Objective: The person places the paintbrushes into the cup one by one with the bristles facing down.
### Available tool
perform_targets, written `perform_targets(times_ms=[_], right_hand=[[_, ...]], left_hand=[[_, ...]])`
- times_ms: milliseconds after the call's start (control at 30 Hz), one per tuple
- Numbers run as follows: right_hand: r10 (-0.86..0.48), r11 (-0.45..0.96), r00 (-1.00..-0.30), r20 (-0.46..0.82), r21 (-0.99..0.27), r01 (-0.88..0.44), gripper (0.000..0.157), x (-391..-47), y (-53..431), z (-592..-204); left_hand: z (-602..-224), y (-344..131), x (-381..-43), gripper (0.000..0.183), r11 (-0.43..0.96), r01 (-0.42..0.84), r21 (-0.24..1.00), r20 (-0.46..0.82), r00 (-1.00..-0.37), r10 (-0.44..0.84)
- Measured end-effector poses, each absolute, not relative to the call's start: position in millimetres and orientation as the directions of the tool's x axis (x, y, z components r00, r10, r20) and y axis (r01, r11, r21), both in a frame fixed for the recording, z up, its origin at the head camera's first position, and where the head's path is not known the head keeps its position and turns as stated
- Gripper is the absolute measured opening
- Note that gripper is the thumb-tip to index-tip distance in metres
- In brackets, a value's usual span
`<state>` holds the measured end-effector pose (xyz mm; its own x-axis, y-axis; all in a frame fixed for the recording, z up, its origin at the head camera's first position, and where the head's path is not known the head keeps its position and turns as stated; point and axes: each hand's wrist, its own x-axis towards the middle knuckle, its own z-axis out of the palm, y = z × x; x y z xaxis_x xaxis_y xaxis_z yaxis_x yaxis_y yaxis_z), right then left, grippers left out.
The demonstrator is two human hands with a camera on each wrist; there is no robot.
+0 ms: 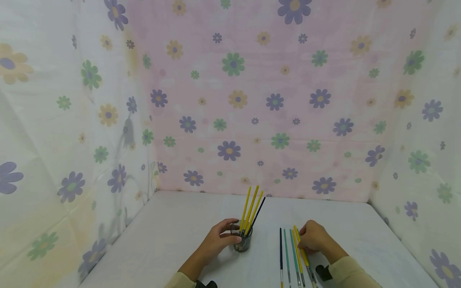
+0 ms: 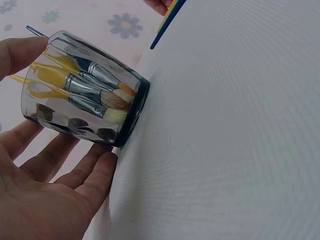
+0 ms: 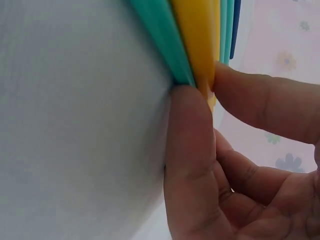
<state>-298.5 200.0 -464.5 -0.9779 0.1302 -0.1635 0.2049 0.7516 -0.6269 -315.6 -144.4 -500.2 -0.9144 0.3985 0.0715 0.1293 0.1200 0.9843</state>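
Note:
My left hand (image 1: 217, 241) grips a clear glass cup (image 1: 242, 245) that stands on the table, thumb at the rim and fingers along its side. Three yellow-handled paintbrushes (image 1: 250, 212) and a dark one (image 1: 257, 212) lean in it, bristles down, as the left wrist view shows. To the right, my right hand (image 1: 315, 237) pinches a yellow paintbrush (image 3: 195, 30) near its handle end, thumb and finger on either side. A teal paintbrush (image 3: 157, 35) lies right against the pinching fingertips. Beside them a row of paintbrushes lies with bristles toward me: dark (image 1: 281, 248), teal (image 1: 287, 256) and yellow.
A white cloth covers the table (image 1: 180, 216). Flower-printed curtains (image 1: 230, 120) close off the back and both sides. A black wrist strap piece (image 1: 323, 273) shows beside the right sleeve.

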Motion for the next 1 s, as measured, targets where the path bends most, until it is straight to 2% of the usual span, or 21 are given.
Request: perform_targets(times_ms=[400,1000], right_hand=[[0.142,0.767,-0.972,-0.187,-0.6,0.227,0.043,-301,202,-464],[0.16,0.668,-0.967,-0.199,-0.699,0.255,0.042,-305,217,-467]], left_hand=[[-503,-145,-318,0.066,0.119,0.137,0.983,0.079,-0.915,0.396],[-503,-145,-317,0.067,0.125,0.125,0.984,0.066,-0.917,0.393]])
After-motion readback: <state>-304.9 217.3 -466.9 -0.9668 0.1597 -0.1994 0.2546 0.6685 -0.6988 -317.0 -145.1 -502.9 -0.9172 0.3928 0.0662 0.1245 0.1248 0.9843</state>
